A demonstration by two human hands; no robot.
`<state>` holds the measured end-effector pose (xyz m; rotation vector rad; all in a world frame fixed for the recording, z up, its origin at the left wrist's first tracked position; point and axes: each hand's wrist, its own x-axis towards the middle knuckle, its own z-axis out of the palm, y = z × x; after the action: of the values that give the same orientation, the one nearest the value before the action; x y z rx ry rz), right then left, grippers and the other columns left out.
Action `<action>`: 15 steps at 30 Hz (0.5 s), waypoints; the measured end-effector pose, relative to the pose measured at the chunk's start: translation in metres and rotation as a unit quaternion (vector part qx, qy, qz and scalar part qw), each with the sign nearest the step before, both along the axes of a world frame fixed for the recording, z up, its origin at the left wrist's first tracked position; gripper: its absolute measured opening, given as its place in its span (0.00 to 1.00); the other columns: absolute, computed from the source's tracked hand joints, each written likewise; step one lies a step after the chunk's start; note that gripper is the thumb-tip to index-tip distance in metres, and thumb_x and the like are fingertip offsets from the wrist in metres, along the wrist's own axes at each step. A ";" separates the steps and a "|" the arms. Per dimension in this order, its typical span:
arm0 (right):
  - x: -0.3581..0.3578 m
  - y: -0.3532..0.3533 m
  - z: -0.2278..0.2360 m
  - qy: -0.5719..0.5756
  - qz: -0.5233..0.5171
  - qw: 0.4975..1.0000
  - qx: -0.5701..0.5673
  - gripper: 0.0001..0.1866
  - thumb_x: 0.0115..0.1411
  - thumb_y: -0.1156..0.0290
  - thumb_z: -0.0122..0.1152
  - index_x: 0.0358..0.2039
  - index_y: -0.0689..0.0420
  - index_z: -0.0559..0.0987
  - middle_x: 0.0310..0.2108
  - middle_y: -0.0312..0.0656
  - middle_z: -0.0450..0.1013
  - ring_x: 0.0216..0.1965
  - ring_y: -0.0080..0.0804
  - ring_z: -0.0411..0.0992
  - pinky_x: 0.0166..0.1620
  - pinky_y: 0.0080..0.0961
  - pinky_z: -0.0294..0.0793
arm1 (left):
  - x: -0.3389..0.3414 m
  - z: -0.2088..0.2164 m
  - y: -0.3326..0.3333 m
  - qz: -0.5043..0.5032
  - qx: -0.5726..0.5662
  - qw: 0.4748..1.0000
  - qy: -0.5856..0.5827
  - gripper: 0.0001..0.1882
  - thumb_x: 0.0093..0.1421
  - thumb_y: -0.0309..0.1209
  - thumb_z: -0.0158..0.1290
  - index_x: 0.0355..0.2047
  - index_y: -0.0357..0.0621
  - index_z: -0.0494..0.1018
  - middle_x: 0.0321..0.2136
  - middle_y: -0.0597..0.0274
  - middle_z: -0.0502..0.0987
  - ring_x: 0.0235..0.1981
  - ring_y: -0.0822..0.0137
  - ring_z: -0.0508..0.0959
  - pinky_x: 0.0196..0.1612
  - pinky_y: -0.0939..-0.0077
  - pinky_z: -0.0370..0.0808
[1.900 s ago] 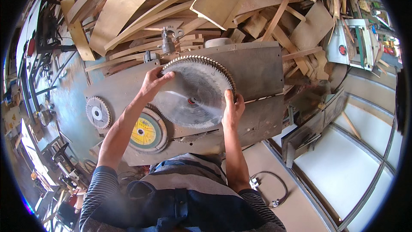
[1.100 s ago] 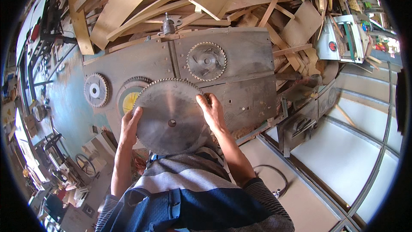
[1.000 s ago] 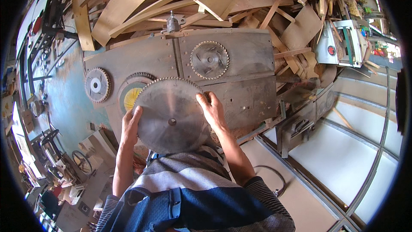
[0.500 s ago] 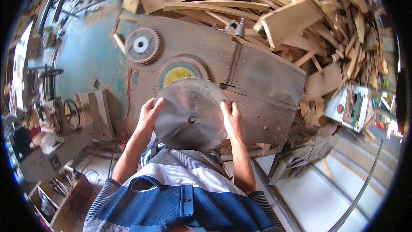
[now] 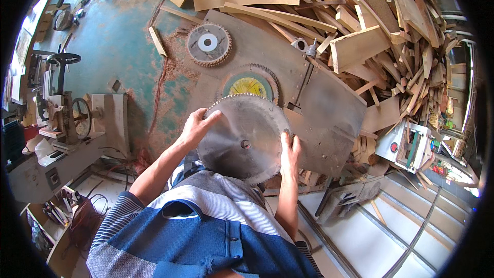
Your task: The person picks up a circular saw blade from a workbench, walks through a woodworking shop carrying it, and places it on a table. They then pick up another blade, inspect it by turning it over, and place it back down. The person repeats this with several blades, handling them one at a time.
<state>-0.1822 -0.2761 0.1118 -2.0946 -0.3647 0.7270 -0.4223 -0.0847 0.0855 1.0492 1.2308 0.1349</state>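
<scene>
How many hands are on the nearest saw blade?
2: the left hand at the upper-left rim of the nearest saw blade, the right hand at its right rim. Some fingers are hidden.

Two hands, one left hand (image 5: pixel 195 127) and one right hand (image 5: pixel 290 152). Three circular saw blades by visible faces: one bare steel blade (image 5: pixel 231 133) in the hands; one yellow-centred blade (image 5: pixel 248 86) and, at the far left corner, one white-hubbed blade (image 5: pixel 208 42), both on one metal table (image 5: pixel 319 139). Any stacked underneath cannot be counted. Two handwheels, one black handwheel (image 5: pixel 64 58) and one upright handwheel (image 5: pixel 90 116). Boards (image 5: pixel 360 48) past the table's far edge overlap too much to count.
</scene>
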 end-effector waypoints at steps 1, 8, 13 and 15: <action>-0.003 -0.002 0.002 0.008 -0.002 1.000 -0.008 0.26 0.68 0.51 0.60 0.45 0.66 0.74 0.37 0.45 0.74 0.39 0.32 0.69 0.45 0.33 0.71 | -0.003 0.002 0.000 -0.009 0.015 1.000 0.016 0.28 0.63 0.51 0.61 0.42 0.33 0.78 0.28 0.65 0.78 0.30 0.75 0.75 0.33 0.73 0.72; -0.011 -0.014 -0.004 0.031 0.000 0.999 0.010 0.25 0.68 0.53 0.61 0.49 0.66 0.75 0.41 0.45 0.75 0.43 0.32 0.70 0.49 0.32 0.70 | -0.021 -0.001 -0.016 0.029 0.006 0.998 -0.053 0.26 0.64 0.51 0.61 0.40 0.33 0.78 0.27 0.69 0.76 0.28 0.76 0.73 0.31 0.75 0.70; -0.010 -0.029 -0.012 0.058 0.034 0.998 0.000 0.26 0.66 0.51 0.62 0.49 0.63 0.77 0.42 0.44 0.77 0.44 0.32 0.72 0.48 0.32 0.71 | -0.024 0.022 -0.040 0.051 0.007 0.999 -0.012 0.26 0.65 0.48 0.59 0.46 0.32 0.77 0.36 0.62 0.79 0.35 0.73 0.75 0.38 0.75 0.73; -0.011 -0.036 -0.018 0.061 0.045 0.995 -0.061 0.31 0.64 0.44 0.62 0.50 0.63 0.76 0.44 0.51 0.78 0.45 0.40 0.75 0.47 0.39 0.74 | -0.025 0.030 -0.052 0.062 0.015 0.998 -0.002 0.26 0.65 0.48 0.58 0.46 0.32 0.77 0.36 0.62 0.79 0.35 0.72 0.76 0.38 0.74 0.73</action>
<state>-0.1930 -0.3117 0.0941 -2.1466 -0.3567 0.9463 -0.4474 -0.1369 0.1151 0.9983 1.2937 0.2510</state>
